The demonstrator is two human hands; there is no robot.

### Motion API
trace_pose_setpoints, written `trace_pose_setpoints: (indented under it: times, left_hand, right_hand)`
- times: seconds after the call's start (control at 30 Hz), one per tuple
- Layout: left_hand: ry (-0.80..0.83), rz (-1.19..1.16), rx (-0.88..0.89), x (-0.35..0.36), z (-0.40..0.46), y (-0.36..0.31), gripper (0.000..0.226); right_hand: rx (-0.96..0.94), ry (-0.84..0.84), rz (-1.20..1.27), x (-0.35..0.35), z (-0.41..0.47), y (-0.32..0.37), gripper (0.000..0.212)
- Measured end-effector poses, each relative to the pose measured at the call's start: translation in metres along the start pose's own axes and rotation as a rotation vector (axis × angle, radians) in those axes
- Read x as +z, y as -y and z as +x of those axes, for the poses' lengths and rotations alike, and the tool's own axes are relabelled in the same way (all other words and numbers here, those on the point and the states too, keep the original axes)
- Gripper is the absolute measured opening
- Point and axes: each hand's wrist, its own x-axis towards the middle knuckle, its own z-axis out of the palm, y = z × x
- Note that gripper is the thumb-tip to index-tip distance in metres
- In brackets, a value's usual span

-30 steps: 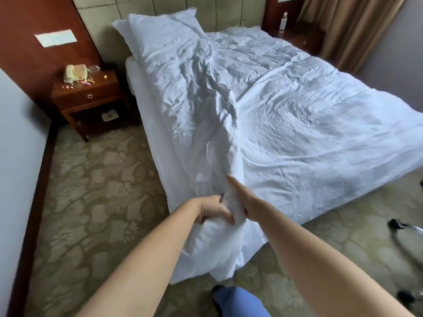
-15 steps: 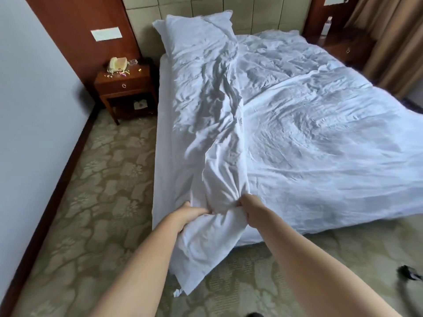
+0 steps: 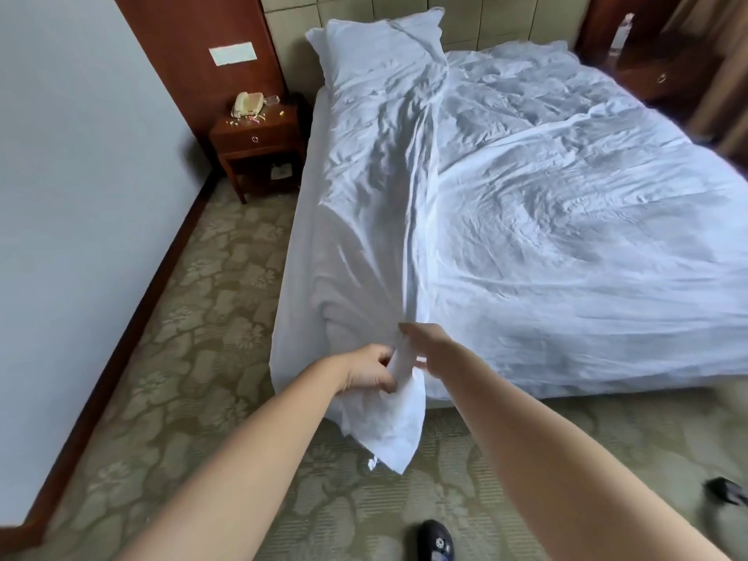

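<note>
— Where is the white sheet (image 3: pixel 376 188) lying?

— It is running as a crumpled strip along the left side of the bed (image 3: pixel 295 236), from the pillow (image 3: pixel 380 50) at the top centre of the frame down to the lower centre. There its end is being gathered into a bunch just off the bed's near corner. A loose corner is hanging below the bunch, over the patterned carpet (image 3: pixel 194 358).

— And the hands?

— The left hand (image 3: pixel 370 372) is grasping the bunch from the left, its grip clenched around the cloth with the fingers curling in. The right hand (image 3: pixel 431 350) is meeting it from the right, just beside it. Its grip is pinching the same bunch, with the thumb lying on top; it is showing slightly blurred.

— What else is showing?

— A wooden nightstand (image 3: pixel 259 143) is standing at the upper left, beside the bed, and is carrying a telephone (image 3: pixel 246 104). A dark shoe (image 3: pixel 436 540) is showing at the bottom edge.
</note>
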Motion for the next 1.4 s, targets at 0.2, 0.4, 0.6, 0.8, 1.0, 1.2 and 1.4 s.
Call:
trace_pose_setpoints:
  times: [0.2, 0.4, 0.6, 0.8, 1.0, 1.2, 1.4]
  left_hand:
    - [0.099, 0.094, -0.097, 0.036, -0.024, 0.038, 0.033]
    - [-0.159, -0.020, -0.170, 0.050, -0.019, 0.050, 0.035]
    - [-0.494, -0.294, -0.187, 0.049, 0.027, 0.046, 0.025]
    - [-0.594, -0.875, -0.137, 0.003, 0.066, 0.013, 0.054]
    - [-0.642, -0.247, -0.279, 0.005, 0.103, 0.009, 0.022]
    - [-0.429, -0.504, -0.350, 0.000, 0.093, 0.014, 0.013]
    - [-0.271, -0.533, -0.303, 0.007, 0.076, 0.015, 0.032]
  right_hand:
    - [-0.320, -0.401, -0.145, -0.026, -0.035, -0.003, 0.037]
    - [-0.271, -0.368, -0.593, -0.078, -0.051, -0.032, 0.031]
    - [-0.376, -0.114, -0.553, -0.042, -0.027, -0.032, 0.029]
    - [-0.205, 0.649, -0.875, -0.025, 0.001, -0.016, 0.075]
    - [-0.047, 0.515, -0.971, -0.050, 0.054, -0.029, 0.035]
    - [0.106, 0.162, -0.615, -0.066, 0.083, -0.026, 0.033]
    - [0.160, 0.124, -0.395, -0.025, 0.077, -0.055, 0.020]
